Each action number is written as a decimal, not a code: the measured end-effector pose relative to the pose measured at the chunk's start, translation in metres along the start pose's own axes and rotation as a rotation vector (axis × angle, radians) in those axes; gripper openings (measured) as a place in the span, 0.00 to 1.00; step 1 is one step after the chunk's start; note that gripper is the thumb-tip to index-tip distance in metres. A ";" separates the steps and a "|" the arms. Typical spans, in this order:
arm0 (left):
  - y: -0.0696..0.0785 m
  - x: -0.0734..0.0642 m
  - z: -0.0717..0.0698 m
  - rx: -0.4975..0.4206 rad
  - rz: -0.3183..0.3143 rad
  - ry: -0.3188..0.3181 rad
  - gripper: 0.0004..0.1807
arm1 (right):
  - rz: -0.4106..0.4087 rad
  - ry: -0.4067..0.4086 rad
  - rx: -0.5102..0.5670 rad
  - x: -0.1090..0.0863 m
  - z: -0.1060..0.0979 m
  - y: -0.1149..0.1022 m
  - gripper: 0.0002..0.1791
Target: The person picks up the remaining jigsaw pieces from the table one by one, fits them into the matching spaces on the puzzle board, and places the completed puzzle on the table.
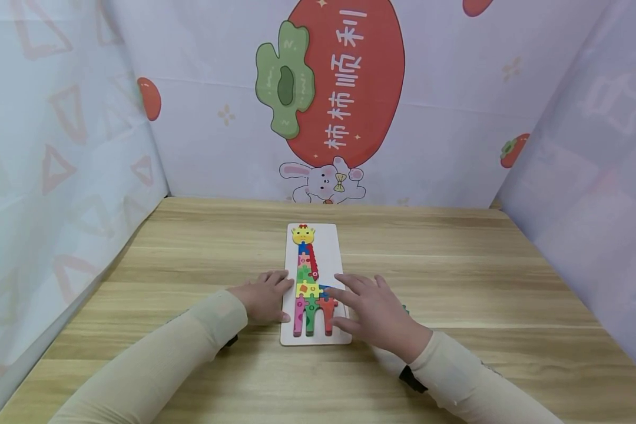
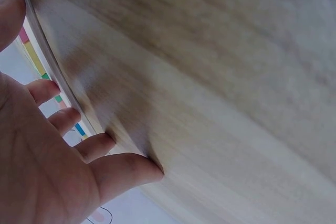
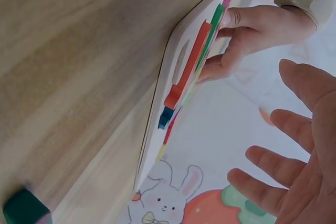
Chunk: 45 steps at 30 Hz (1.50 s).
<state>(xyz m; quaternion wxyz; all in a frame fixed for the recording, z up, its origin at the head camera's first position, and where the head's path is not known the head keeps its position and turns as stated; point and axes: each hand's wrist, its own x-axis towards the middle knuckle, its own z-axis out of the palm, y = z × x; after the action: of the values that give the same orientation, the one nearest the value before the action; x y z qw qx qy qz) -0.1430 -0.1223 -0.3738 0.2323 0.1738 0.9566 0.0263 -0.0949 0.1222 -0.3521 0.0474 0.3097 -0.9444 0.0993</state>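
Note:
A white puzzle board [image 1: 325, 250] lies on the table with a giraffe of interlocking coloured pieces on it. The yellow giraffe head [image 1: 303, 235] points away from me; pink, green and orange legs [image 1: 328, 318] lie nearest. My left hand [image 1: 265, 297] rests at the board's left edge, fingers extended, the thumb by its lower left. In the left wrist view, the fingertips [image 2: 157, 171] reach along that edge and the tabletop. My right hand [image 1: 378, 315] hovers over the right edge with spread fingers, holding nothing. Its fingertips overlap a dark blue piece and the orange leg in the head view.
A green piece [image 3: 26, 208] lies on the wooden table [image 1: 222, 247] to the right of the board, mostly hidden behind my right hand in the head view. Printed fabric walls [image 1: 206, 147] enclose the back and both sides of the table.

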 end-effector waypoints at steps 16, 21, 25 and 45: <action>0.000 0.000 0.002 -0.009 -0.002 0.001 0.45 | -0.047 0.044 -0.036 -0.005 -0.002 0.006 0.30; -0.001 0.001 0.002 -0.013 -0.002 -0.002 0.45 | -0.053 0.049 -0.040 -0.006 -0.003 0.007 0.31; -0.001 0.001 0.003 -0.008 -0.001 0.001 0.45 | -0.050 0.049 -0.044 -0.007 -0.003 0.008 0.32; -0.003 0.004 0.004 -0.006 0.000 0.002 0.45 | -0.019 0.045 -0.047 -0.011 -0.005 0.015 0.32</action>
<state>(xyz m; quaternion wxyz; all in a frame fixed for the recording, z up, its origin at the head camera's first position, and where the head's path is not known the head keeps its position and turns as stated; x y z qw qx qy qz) -0.1458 -0.1232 -0.3795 0.2320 0.1732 0.9567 0.0295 -0.0951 0.1411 -0.3513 0.0771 0.3149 -0.9423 0.0835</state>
